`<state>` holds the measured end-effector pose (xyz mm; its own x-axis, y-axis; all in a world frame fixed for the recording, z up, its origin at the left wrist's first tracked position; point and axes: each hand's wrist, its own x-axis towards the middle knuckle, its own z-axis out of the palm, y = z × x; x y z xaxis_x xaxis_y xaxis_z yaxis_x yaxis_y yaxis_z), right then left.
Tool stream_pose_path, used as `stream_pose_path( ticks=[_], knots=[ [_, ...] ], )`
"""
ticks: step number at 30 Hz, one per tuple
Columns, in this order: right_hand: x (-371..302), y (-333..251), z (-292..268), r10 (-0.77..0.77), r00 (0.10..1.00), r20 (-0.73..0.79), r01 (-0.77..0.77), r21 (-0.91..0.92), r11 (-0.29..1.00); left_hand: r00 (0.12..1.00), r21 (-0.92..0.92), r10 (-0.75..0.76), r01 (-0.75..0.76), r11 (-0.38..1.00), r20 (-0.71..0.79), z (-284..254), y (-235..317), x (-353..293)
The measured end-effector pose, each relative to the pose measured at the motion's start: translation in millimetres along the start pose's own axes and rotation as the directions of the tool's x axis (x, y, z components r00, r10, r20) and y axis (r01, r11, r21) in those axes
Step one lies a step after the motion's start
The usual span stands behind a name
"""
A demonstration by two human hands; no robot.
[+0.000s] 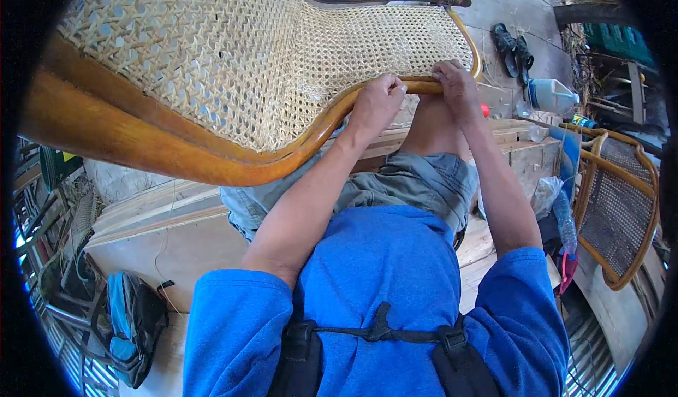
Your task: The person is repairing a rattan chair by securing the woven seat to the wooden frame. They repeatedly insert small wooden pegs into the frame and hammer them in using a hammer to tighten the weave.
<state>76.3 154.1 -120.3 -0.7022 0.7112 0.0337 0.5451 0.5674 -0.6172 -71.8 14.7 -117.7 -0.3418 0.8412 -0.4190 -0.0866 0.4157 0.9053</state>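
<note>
A chair with a glossy honey-brown bent frame [282, 165] and woven cane webbing [205, 51] lies across my lap, its long curved side toward me. My left hand [380, 104] is closed at the near rail, thumb and fingers pinched together over the cane's edge. A short way to the right, my right hand [458, 90] bends its fingers over the same rail, also closed. Whatever thin thing either hand may pinch is too small to make out. Both hands touch the frame, with a short stretch of rail between them.
Dark sandals [513, 49] and a large translucent jug [553, 96] are at the far right. Another cane-panelled frame [618, 199] leans at the right, near a plastic bottle [565, 222]. A backpack [133, 326] sits at lower left, beside stacked boards [159, 224].
</note>
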Motion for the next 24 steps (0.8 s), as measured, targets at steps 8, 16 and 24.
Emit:
stream_pose_path(
  ticks=[8,16,24],
  knots=[
    [-7.7,-11.9,8.3,0.046,0.986,-0.160,-0.067,-0.130,0.989,0.992,0.110,0.125,-0.122,0.987,-0.030,0.2,-8.2,2.4],
    [-14.1,-31.8,17.8,0.097,0.959,-0.266,-0.171,-0.273,0.947,0.996,0.072,0.090,-0.088,0.993,-0.023,-0.9,-1.5,-0.4],
    [-12.9,-24.2,20.9,0.131,0.971,-0.200,-0.207,-0.431,0.878,0.995,0.043,0.097,-0.096,0.994,-0.023,-0.1,-1.4,-0.1]
  ],
)
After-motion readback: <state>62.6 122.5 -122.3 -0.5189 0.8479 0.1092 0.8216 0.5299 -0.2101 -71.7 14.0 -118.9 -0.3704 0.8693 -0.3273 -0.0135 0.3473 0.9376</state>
